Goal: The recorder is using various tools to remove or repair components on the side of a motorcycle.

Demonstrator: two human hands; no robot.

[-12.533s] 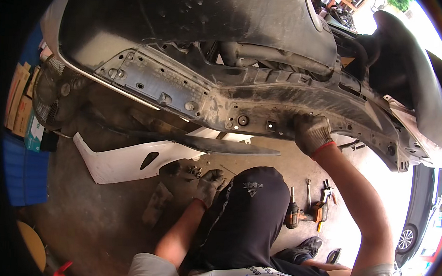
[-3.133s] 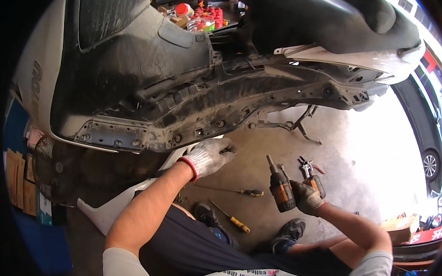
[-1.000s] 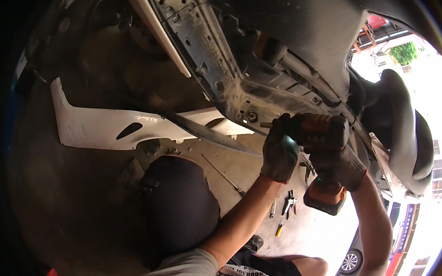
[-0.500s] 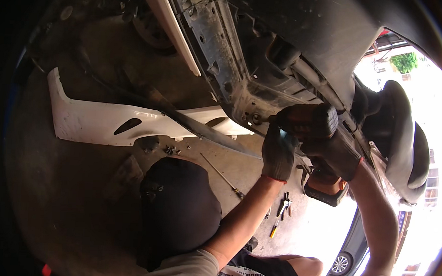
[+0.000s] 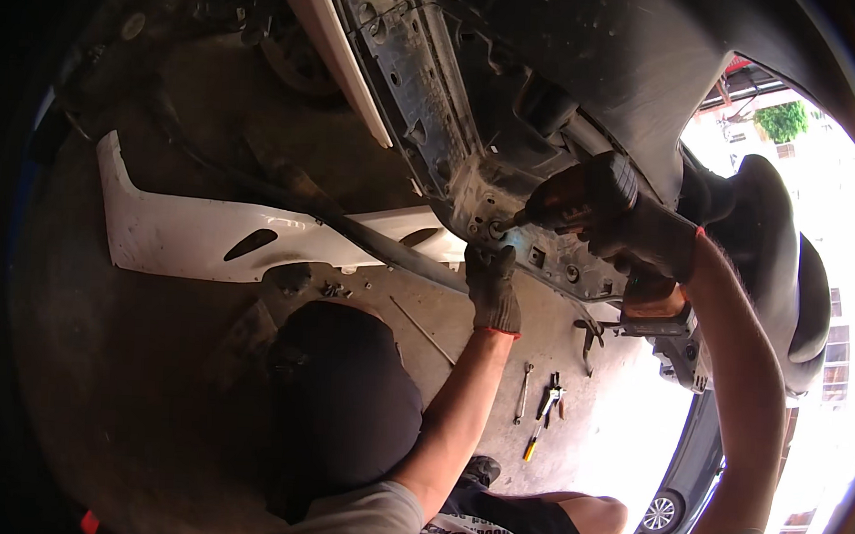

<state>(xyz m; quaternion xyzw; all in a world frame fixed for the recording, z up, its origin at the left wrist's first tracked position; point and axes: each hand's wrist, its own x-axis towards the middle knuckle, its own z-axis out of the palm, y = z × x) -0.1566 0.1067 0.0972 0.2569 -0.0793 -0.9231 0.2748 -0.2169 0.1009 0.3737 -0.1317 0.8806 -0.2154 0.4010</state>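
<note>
A dark-clad knee (image 5: 345, 397) occupies the lower centre-left of the frame and hides the floor behind it. Right of centre, the gloved right hand (image 5: 653, 237) is clamped around a power driver (image 5: 583, 196); its trigger finger is not discernible. The driver's nose points left, toward the grimy vehicle frame (image 5: 465, 178) at upper centre; contact at the tip cannot be confirmed. The gloved left hand (image 5: 491, 287) is raised just below that nose, fingers partly obscured; whether they grip anything cannot be told. On the floor, a slim rod (image 5: 420, 329) runs under the left forearm from view. Right of it lie a wrench (image 5: 524, 393), pliers (image 5: 552, 397) and a yellow-handled screwdriver (image 5: 531, 448). A dark strip (image 5: 390, 254) crosses the white panel (image 5: 176, 235) at left. At lower right, the right arm partly covers a parked car (image 5: 681, 459); glare surrounds it.
</note>
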